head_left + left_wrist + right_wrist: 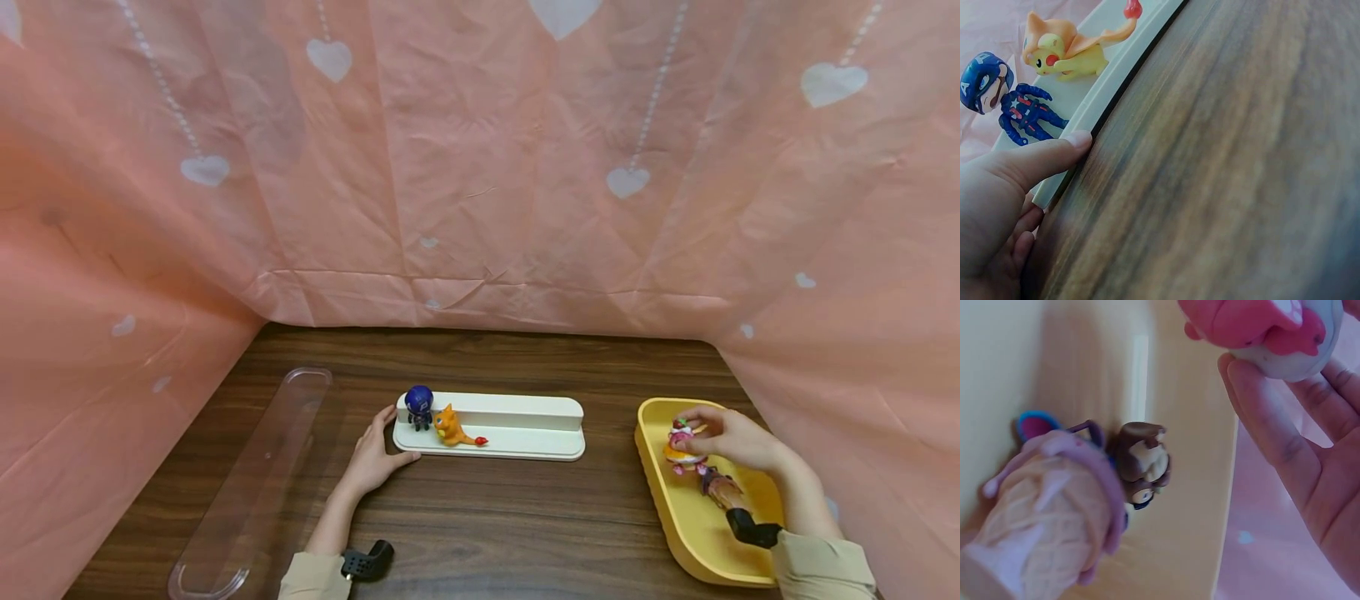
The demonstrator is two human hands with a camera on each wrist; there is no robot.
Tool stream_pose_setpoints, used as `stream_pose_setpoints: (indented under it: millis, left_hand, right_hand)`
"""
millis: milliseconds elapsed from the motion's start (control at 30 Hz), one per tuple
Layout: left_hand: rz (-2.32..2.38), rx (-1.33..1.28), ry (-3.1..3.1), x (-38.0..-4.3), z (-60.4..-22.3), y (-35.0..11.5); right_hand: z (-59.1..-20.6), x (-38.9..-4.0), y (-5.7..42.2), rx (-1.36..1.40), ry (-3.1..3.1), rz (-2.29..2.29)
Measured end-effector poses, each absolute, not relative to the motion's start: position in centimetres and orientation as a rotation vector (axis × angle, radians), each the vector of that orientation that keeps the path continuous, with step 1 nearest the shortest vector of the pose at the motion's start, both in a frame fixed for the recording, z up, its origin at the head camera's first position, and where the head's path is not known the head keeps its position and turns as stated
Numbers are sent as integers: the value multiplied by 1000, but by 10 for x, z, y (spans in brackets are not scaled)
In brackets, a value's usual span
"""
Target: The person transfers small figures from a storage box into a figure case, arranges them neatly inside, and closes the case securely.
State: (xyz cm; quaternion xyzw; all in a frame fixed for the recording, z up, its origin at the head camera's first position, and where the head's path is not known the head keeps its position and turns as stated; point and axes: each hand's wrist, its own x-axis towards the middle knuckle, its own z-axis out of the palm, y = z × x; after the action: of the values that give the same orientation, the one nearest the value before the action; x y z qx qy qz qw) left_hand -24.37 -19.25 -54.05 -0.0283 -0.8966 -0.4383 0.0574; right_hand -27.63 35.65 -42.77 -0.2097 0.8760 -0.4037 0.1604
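Note:
A long white stepped display stand point(525, 443) sits in the middle of the wooden table. My left hand point(371, 462) grips its left end, thumb along the front edge. On that end are a blue-helmeted figurine point(418, 402) and, beside it, a yellow figurine in an orange hooded cape point(448, 426) with a red-tipped tail. Over the yellow tray point(693, 550) at right, my right hand point(738, 437) holds a pink and white figurine point(1254, 331) between thumb and fingers. Below it in the tray lie an ice-cream-cone figurine point(1054, 506) and a small brown figurine point(1143, 459).
A long clear plastic cover point(258, 475) lies slantwise on the table at the left. Pink cloth point(480, 208) with white hearts hangs behind the table and along both sides. Dark wrist straps with camera mounts point(367, 561) sit on both wrists.

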Motion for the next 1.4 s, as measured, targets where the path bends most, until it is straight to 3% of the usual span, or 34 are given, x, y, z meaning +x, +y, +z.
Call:
stream_pose_setpoints:
  millis: [1400]
  left_hand:
    - [-1346,-88,-2729,-245,-539,-191]
  right_hand:
    - [-363,-256,308,-602,2883,-1235]
